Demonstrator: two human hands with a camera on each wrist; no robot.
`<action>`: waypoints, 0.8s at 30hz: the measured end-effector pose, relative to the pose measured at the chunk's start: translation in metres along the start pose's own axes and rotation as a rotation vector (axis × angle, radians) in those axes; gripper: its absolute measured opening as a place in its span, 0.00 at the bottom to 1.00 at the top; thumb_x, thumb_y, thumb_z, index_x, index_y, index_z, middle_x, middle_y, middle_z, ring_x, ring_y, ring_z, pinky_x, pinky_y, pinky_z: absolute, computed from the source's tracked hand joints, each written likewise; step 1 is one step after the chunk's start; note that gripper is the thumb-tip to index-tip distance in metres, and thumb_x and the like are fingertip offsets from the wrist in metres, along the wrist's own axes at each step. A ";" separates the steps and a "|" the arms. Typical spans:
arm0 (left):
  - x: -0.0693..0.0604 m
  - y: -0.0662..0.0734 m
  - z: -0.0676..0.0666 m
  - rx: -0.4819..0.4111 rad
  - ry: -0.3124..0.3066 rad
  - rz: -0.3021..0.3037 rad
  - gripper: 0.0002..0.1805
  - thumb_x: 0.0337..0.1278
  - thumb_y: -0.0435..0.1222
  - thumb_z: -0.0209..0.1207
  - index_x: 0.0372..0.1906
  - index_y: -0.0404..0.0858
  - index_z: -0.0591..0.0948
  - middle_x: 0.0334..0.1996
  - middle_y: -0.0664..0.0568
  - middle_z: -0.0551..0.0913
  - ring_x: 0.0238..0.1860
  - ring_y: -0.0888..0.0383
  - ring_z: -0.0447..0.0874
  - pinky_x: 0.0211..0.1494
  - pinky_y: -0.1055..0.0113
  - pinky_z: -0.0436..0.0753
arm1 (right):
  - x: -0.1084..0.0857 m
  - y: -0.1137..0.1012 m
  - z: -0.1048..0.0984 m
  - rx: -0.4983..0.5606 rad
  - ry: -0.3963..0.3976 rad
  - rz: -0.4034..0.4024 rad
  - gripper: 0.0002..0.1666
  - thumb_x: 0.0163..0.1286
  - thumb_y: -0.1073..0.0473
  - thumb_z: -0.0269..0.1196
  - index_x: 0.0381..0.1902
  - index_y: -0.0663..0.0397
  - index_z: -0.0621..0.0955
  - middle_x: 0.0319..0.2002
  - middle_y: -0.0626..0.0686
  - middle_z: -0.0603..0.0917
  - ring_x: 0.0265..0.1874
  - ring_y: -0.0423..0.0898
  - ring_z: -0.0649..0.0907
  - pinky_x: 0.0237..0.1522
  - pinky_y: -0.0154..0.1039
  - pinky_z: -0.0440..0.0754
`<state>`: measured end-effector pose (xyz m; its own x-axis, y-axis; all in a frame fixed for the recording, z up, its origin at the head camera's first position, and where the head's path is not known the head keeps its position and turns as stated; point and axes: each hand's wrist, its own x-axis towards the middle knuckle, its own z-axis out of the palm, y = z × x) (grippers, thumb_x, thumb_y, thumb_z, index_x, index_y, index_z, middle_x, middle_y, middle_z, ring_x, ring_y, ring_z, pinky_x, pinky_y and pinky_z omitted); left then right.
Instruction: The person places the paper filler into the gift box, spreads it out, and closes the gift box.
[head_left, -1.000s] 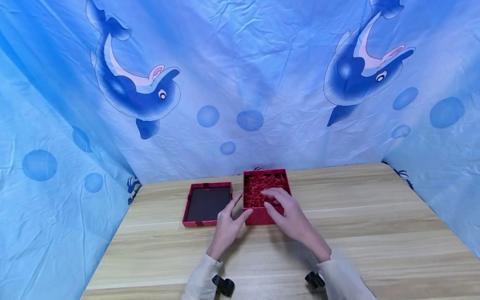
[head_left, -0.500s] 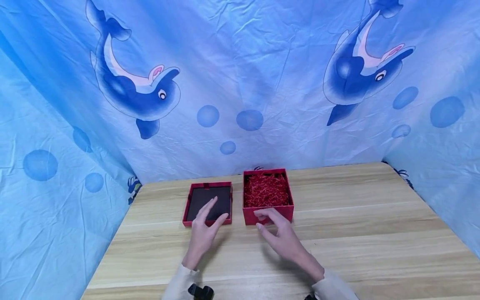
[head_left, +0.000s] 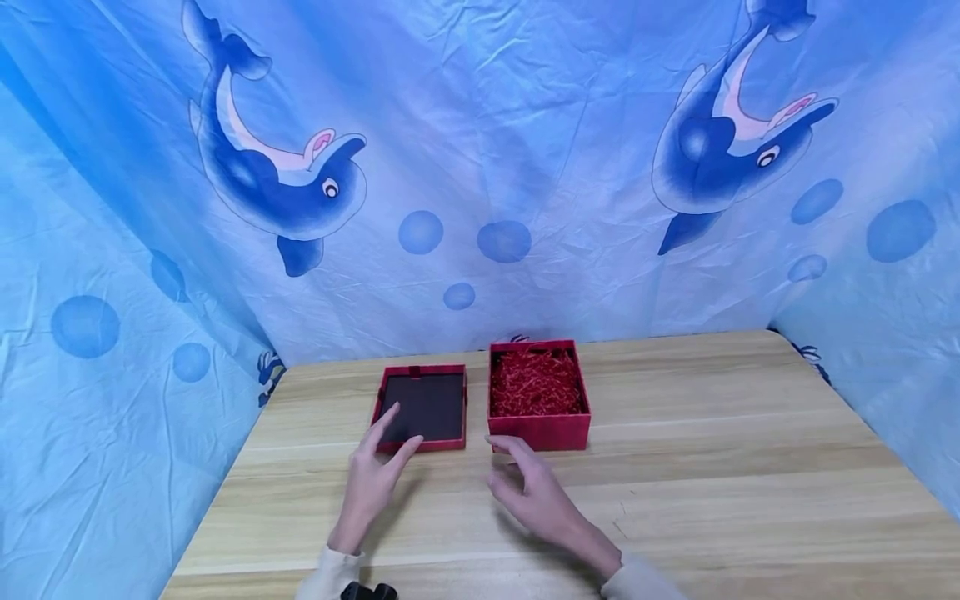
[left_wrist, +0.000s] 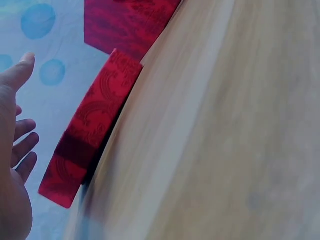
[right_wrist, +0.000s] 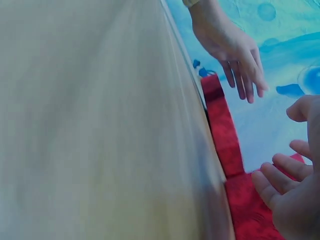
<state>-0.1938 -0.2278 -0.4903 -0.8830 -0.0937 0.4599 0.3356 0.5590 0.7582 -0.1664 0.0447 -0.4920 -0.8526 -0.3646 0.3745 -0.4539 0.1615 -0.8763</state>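
Note:
A red box point(head_left: 551, 432) filled with red shredded paper point(head_left: 534, 383) stands near the back of the table. To its left lies a shallow red box lid point(head_left: 457, 445), upturned so its black inside shows. My left hand point(head_left: 367, 483) hovers at the lid's front left corner, fingers spread, holding nothing. In front of the box my right hand point(head_left: 536, 496) is held with loosely bent fingers and nothing in them. The left wrist view shows the patterned side of the lid point(left_wrist: 95, 125) apart from the fingers. Both hands also appear in the right wrist view.
The wooden table point(head_left: 712, 467) reaches back to a blue cloth backdrop point(head_left: 525, 125) printed with dolphins and bubbles. A few tiny shreds point(head_left: 621, 527) lie on the table to the right of my right hand.
My left hand has moved left from the box to the lid's front left corner. My right hand has drawn back from over the shredded paper towards me and to the left.

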 end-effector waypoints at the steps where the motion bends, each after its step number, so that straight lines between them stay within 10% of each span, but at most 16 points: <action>1: 0.000 -0.001 -0.002 0.007 -0.003 -0.005 0.36 0.61 0.40 0.73 0.74 0.44 0.75 0.71 0.45 0.75 0.73 0.43 0.68 0.71 0.48 0.69 | 0.000 0.001 0.003 0.002 -0.006 0.005 0.32 0.74 0.65 0.64 0.73 0.55 0.71 0.68 0.62 0.74 0.65 0.63 0.76 0.64 0.56 0.77; 24: -0.001 -0.026 -0.027 0.039 -0.065 -0.181 0.52 0.62 0.44 0.72 0.81 0.31 0.56 0.78 0.39 0.61 0.76 0.38 0.61 0.76 0.42 0.59 | 0.030 0.016 0.058 -0.107 0.140 0.044 0.43 0.74 0.56 0.66 0.78 0.67 0.62 0.75 0.66 0.66 0.73 0.61 0.69 0.71 0.58 0.67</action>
<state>-0.1925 -0.2640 -0.4982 -0.9475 -0.1425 0.2861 0.1579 0.5697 0.8066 -0.1841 -0.0173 -0.5121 -0.8967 -0.2248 0.3814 -0.4338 0.2743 -0.8582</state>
